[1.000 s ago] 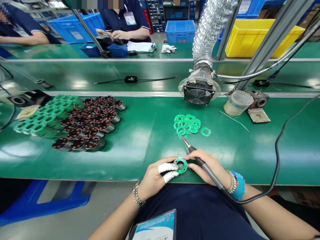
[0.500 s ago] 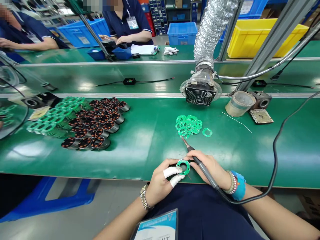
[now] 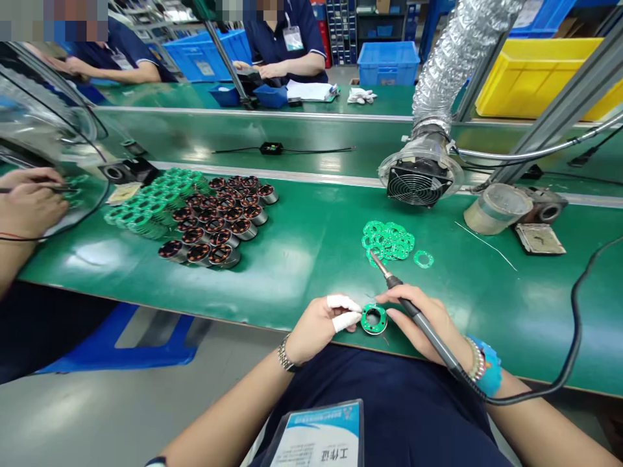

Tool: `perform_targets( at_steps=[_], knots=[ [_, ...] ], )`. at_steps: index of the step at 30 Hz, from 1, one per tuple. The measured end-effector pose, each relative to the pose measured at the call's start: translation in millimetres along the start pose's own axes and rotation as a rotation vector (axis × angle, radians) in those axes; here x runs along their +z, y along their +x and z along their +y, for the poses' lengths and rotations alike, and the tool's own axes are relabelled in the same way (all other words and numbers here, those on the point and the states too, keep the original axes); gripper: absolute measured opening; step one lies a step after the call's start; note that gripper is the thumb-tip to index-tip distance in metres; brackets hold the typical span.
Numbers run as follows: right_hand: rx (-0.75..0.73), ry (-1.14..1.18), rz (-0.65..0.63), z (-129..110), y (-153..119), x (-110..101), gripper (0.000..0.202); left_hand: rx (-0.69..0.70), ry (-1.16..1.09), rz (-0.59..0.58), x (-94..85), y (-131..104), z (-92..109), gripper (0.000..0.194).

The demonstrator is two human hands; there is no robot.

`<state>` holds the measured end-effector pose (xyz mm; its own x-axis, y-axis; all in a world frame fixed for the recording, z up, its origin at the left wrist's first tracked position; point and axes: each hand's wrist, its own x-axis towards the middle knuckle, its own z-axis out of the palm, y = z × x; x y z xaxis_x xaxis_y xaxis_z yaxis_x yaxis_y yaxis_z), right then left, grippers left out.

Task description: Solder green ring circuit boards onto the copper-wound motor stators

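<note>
My left hand [image 3: 311, 327], with white covers on two fingers, pinches the left edge of a green ring-shaped circuit board [image 3: 374, 329] at the bench's front edge. The board appears to sit on a round metal part, mostly hidden beneath it. In my right hand [image 3: 438, 318] lies a soldering iron [image 3: 423, 323], its tip pointing away toward a loose pile of green ring boards [image 3: 388, 241]. The right fingertips are close by the held board's right side; whether they touch it I cannot tell. One single ring board [image 3: 417, 261] lies right of the pile.
Copper-wound motor stators [image 3: 214, 224] stand in rows at left, beside stacked green boards [image 3: 150, 211]. A fan with duct [image 3: 417, 185] overhangs the bench. At right are a round pot [image 3: 496, 211], a sponge tray [image 3: 540, 239] and solder wire [image 3: 487, 245]. A co-worker's hands [image 3: 32, 201] work far left.
The camera view has swung left. My left fingers have shifted from across the ring to its left edge, and the ring's face has turned. A co-worker's hands have come into view at left.
</note>
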<state>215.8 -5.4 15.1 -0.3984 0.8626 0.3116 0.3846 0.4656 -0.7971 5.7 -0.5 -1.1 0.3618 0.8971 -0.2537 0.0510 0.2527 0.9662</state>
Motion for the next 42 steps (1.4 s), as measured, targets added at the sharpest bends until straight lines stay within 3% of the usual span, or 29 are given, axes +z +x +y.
perform_targets(
  at_steps=[5, 13, 22, 34, 37, 42],
  knots=[
    [-0.060, 0.014, -0.005, -4, 8, 12, 0.025, -0.038, -0.077, -0.064, 4.1, 7, 5, 0.016],
    [-0.224, -0.044, -0.032, -9, 21, 22, 0.023, -0.019, -0.052, -0.057, 2.7, 6, 5, 0.017],
    [-0.198, -0.039, -0.032, -9, 15, 26, 0.025, 0.010, -0.131, -0.094, 0.0, 3, -4, 0.018],
    [-0.191, -0.070, -0.005, -7, 12, 37, 0.031, -0.007, -0.151, -0.101, 2.6, 2, -1, 0.024],
    [-0.168, -0.082, 0.016, -10, 9, 32, 0.029, -0.015, -0.160, -0.105, 3.2, 1, -2, 0.025],
    [-0.109, -0.007, 0.075, -16, 0, 2, 0.021, -0.034, -0.125, -0.075, 3.8, 0, -2, 0.024]
  ],
)
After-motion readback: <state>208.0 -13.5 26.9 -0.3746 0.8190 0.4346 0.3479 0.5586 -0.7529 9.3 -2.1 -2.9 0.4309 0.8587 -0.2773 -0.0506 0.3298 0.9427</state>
